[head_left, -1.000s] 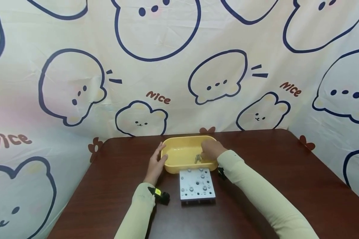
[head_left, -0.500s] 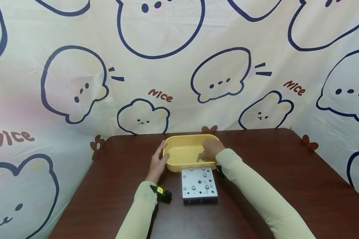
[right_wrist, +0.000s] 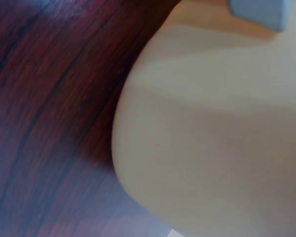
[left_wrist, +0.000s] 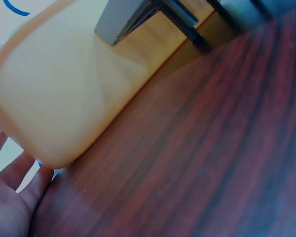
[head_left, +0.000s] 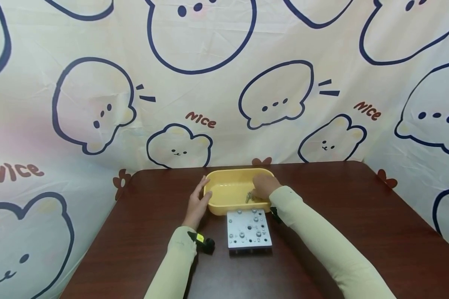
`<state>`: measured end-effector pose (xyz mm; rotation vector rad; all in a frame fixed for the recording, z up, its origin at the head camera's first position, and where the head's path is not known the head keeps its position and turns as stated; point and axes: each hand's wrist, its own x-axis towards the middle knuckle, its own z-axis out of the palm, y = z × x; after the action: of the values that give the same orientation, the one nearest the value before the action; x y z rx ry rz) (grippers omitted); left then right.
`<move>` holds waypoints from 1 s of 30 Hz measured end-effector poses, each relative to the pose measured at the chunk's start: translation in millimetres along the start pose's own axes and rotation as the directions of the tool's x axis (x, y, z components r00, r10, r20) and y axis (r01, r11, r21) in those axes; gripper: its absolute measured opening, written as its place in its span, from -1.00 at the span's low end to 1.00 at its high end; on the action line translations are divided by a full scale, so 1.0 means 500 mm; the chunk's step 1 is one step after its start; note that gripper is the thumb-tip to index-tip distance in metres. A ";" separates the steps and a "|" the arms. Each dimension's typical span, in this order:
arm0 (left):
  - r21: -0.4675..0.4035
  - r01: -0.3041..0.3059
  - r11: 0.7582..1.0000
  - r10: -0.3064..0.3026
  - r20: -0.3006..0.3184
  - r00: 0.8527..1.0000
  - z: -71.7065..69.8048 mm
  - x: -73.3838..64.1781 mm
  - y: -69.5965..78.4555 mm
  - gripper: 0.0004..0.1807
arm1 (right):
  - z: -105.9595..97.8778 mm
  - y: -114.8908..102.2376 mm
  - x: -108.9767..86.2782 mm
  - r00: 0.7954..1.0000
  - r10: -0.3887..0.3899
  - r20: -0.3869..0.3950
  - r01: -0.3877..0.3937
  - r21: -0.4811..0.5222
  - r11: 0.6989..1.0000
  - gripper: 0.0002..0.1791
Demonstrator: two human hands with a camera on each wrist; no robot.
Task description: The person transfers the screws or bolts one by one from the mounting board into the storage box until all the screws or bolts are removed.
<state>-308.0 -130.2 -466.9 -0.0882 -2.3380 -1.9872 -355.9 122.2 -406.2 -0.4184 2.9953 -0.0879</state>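
Note:
A yellow tray [head_left: 224,207] lies toward the back of the table. My left hand [head_left: 196,205] holds its left end, thumb over the rim and fingers along the outer wall; several of those fingers [left_wrist: 19,170] show in the left wrist view. Inside the tray's right part, my right hand [head_left: 265,186] reaches down with bent fingers, its fingertips hidden. Small metal screws [head_left: 249,197] lie right beside it on the tray floor; I cannot tell whether it pinches one. In front of the tray stands a silver metal plate [head_left: 249,228] with holes and several screws in its top.
The dark wooden table [head_left: 153,232] extends left and right of the tray. Threaded screw ends [left_wrist: 182,24] stick out below the plate in the left wrist view. A printed cloth [head_left: 224,95] hangs behind the table. A black strap device [head_left: 205,244] sits on the left wrist.
The whole head view has shifted slightly between the first frame and the later ones. Both hands, the tray and the plate keep nearly the same places relative to each other.

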 end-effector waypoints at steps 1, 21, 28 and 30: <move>0.001 0.002 1.000 -0.002 0.003 1.000 -0.001 0.000 0.000 -0.47 | -0.001 -0.001 -0.001 1.000 -0.007 0.001 0.007 0.001 1.000 -0.80; 0.030 -0.016 0.999 0.017 -0.032 0.999 -0.001 0.001 0.007 -0.49 | -0.042 -0.037 -0.089 0.983 -0.163 -0.087 0.178 0.212 0.961 -0.92; 0.027 0.003 1.000 -0.002 -0.026 1.000 0.002 0.000 0.006 -0.51 | -0.049 -0.064 -0.147 0.965 -0.223 -0.138 0.255 0.281 0.925 -0.91; 0.028 0.002 1.000 -0.001 -0.027 1.000 0.003 -0.001 0.005 -0.51 | -0.049 -0.069 -0.163 0.958 -0.241 -0.154 0.278 0.311 0.909 -0.90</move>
<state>-307.2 -128.5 -464.5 -0.0576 -2.3483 -1.9434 -272.0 112.6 -370.6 -0.7902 2.9281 -0.6487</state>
